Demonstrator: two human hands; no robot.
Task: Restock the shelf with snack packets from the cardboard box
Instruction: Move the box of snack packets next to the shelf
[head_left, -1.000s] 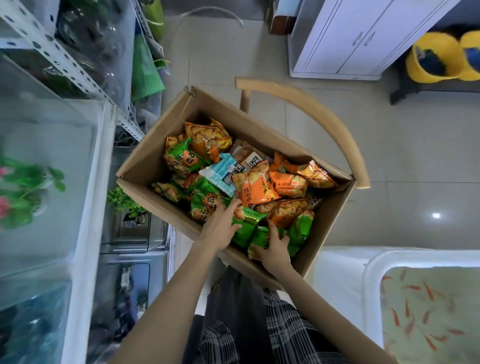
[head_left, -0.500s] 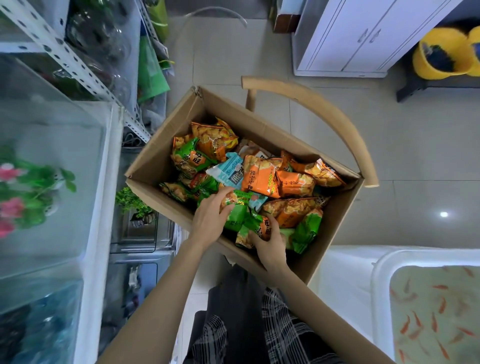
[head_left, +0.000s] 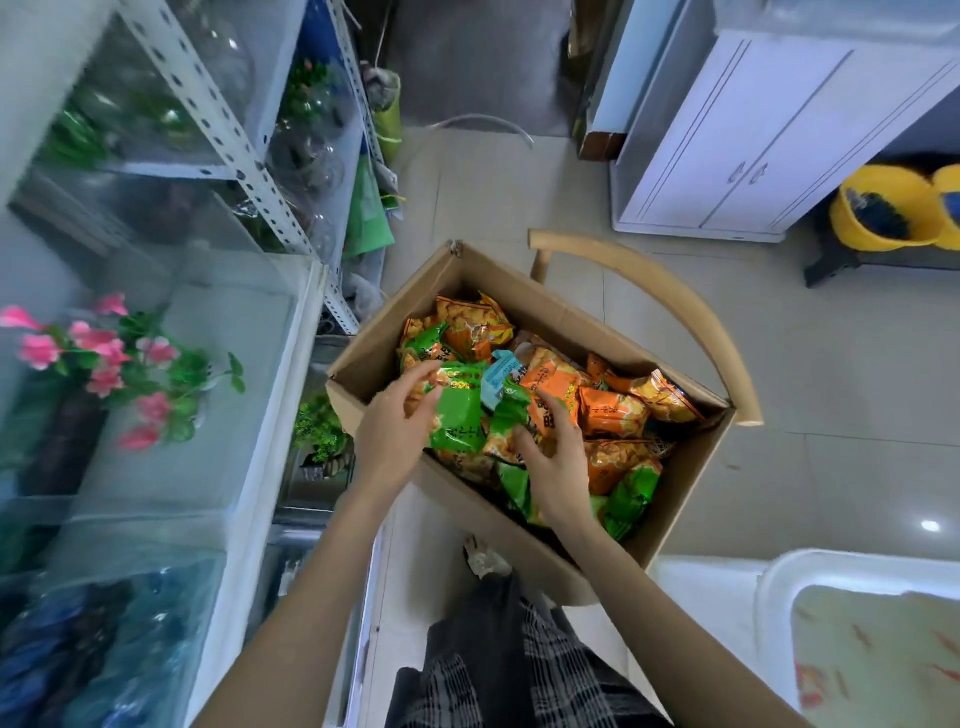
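Left hand (head_left: 395, 431) fingers pinch green packet (head_left: 460, 413); right hand (head_left: 558, 460) curls round second packet (head_left: 506, 422) in cardboard box (head_left: 685, 483). Packets likely light, puffy, slippery, crushable: grip sealed edge.

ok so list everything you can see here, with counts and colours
cardboard box: one, brown, centre, by the chair
snack packets: many, green and orange, one light blue, in the box
green packet: one, held over the box's left side
wooden chair: one, tan, back curving behind the box
metal shelf: one, white, upper left
pink flowers: one bunch, in the glass tank, left
cabinet: one, white, upper right
buckets: two, yellow, far right
tub: one, white, bottom right
left hand: grips the green packet
right hand: fingers curled on packets in the box
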